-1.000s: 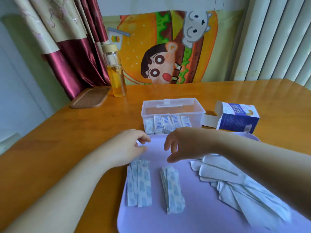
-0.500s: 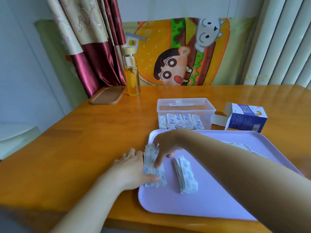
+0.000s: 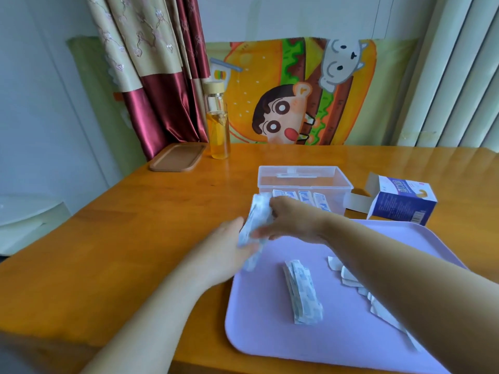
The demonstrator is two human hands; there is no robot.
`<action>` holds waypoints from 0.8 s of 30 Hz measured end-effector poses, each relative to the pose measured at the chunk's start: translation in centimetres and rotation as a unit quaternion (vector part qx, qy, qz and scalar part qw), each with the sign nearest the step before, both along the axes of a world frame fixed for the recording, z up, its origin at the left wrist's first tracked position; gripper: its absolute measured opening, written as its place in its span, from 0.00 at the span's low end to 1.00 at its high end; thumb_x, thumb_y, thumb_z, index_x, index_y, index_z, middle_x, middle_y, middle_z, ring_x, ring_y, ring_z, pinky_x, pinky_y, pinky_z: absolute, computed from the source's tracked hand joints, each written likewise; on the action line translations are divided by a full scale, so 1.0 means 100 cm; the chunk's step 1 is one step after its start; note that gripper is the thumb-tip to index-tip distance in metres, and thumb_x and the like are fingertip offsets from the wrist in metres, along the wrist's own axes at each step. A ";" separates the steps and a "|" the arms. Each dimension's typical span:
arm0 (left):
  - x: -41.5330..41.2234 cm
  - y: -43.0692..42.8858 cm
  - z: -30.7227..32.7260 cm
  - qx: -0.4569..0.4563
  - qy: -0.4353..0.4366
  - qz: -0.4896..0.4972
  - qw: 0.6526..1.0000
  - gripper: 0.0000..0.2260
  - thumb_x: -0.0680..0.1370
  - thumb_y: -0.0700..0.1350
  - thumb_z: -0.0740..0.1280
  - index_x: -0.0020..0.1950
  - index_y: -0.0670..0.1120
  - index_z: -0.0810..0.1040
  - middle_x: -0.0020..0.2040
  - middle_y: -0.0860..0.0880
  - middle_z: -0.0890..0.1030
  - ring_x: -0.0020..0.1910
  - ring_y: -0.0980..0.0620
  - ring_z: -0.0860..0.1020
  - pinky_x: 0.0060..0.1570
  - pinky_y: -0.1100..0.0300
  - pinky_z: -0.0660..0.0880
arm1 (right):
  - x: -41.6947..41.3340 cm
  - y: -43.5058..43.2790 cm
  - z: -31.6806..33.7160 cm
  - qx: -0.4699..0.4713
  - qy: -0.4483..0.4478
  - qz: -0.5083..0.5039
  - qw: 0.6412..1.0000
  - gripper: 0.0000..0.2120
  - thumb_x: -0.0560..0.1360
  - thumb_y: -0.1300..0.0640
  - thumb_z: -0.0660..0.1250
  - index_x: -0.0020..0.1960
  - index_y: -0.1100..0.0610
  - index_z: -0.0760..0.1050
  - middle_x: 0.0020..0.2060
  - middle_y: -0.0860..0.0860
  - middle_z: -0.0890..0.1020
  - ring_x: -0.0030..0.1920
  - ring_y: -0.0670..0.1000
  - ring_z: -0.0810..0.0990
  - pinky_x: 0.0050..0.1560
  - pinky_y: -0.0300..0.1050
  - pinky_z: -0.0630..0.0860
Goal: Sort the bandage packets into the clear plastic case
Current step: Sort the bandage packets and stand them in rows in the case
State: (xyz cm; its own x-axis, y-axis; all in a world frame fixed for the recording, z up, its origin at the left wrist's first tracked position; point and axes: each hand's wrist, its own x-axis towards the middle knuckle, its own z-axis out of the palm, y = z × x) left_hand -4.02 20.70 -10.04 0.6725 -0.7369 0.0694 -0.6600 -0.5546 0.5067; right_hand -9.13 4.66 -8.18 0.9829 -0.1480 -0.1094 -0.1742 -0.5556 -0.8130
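The right hand (image 3: 294, 222) pinched 1 stack (image 3: 256, 225) of packets, raised off the tray (image 3: 270, 333) just before the case (image 3: 305, 179); the left hand (image 3: 229, 247), held flat, touched its lower end, probably squaring it. A 2nd stack (image 3: 303, 291) lay on the tray.

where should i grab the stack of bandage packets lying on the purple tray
Pinch the stack across its narrow width near the middle, coming from above. It lies flat on the tray, long and thin, its loose packets slightly fanned, so squeezing both long edges should keep them together.
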 end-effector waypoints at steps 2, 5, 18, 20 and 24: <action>0.002 -0.020 0.003 -0.095 0.027 -0.012 0.995 0.04 0.78 0.48 0.63 0.45 0.53 0.68 0.41 0.54 0.74 0.37 0.54 0.72 0.33 0.61 0.67 | -0.009 -0.013 -0.005 0.128 -0.064 -0.042 0.989 0.09 0.70 0.62 0.74 0.46 0.60 0.75 0.39 0.52 0.80 0.39 0.46 0.78 0.43 0.39 0.77; 0.003 -0.046 -0.006 -0.131 0.060 -0.046 0.989 0.05 0.79 0.45 0.63 0.54 0.53 0.73 0.45 0.55 0.78 0.41 0.55 0.76 0.36 0.62 0.71 | -0.021 -0.030 -0.018 0.139 -0.102 -0.082 0.982 0.11 0.69 0.63 0.74 0.50 0.61 0.77 0.41 0.53 0.82 0.39 0.47 0.76 0.37 0.38 0.70; 0.022 -0.081 -0.034 0.118 -0.096 -0.108 0.982 0.18 0.80 0.47 0.60 0.70 0.51 0.66 0.70 0.51 0.68 0.69 0.49 0.65 0.65 0.53 0.66 | -0.036 -0.061 -0.053 -0.298 -0.013 -0.058 0.953 0.24 0.76 0.52 0.65 0.70 0.49 0.64 0.61 0.49 0.73 0.62 0.52 0.69 0.59 0.47 0.71; 0.024 -0.079 -0.039 0.102 -0.088 -0.105 0.985 0.20 0.80 0.47 0.61 0.72 0.52 0.63 0.71 0.52 0.66 0.70 0.50 0.64 0.66 0.52 0.65 | -0.034 -0.061 -0.055 -0.304 0.003 -0.060 0.951 0.23 0.77 0.50 0.64 0.70 0.50 0.65 0.63 0.50 0.71 0.63 0.53 0.70 0.59 0.46 0.70; 0.027 -0.079 -0.043 0.034 -0.060 -0.087 0.994 0.19 0.80 0.45 0.61 0.71 0.51 0.66 0.68 0.51 0.70 0.69 0.50 0.65 0.65 0.56 0.65 | -0.029 -0.062 -0.049 -0.283 0.019 -0.057 0.957 0.18 0.76 0.51 0.65 0.65 0.54 0.71 0.58 0.53 0.73 0.56 0.53 0.74 0.54 0.45 0.70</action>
